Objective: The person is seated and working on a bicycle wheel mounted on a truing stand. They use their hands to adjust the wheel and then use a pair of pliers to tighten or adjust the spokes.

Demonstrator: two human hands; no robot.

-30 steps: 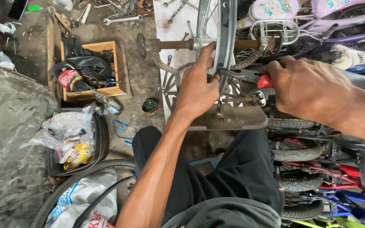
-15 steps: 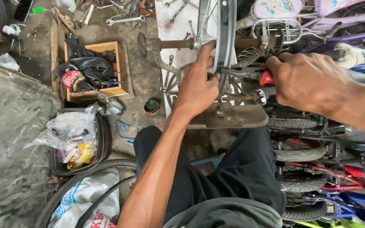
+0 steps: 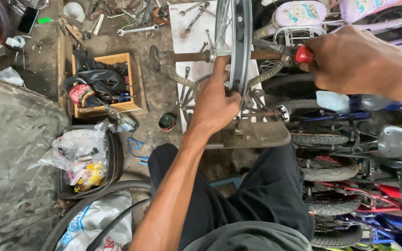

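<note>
The left hand (image 3: 216, 103) wraps its fingers around the rim of a bare bicycle wheel (image 3: 241, 42), which stands upright on edge in a rusty truing stand (image 3: 252, 132) directly ahead of the seated person's knees. The right hand (image 3: 357, 60) is closed in a fist around the red handle of a tool (image 3: 282, 49) whose metal tip reaches in to the wheel near the threaded axle rod. On the ground to the left sits a wooden box (image 3: 107, 83) stuffed with dark rubber tubes and odd parts, with a plastic bottle (image 3: 122, 122) lying just below it and a small round tin (image 3: 167, 122) near the stand. Wrenches (image 3: 138, 30) lie scattered further up. Several children's bicycles (image 3: 350, 139) are crowded together on the right.
</note>
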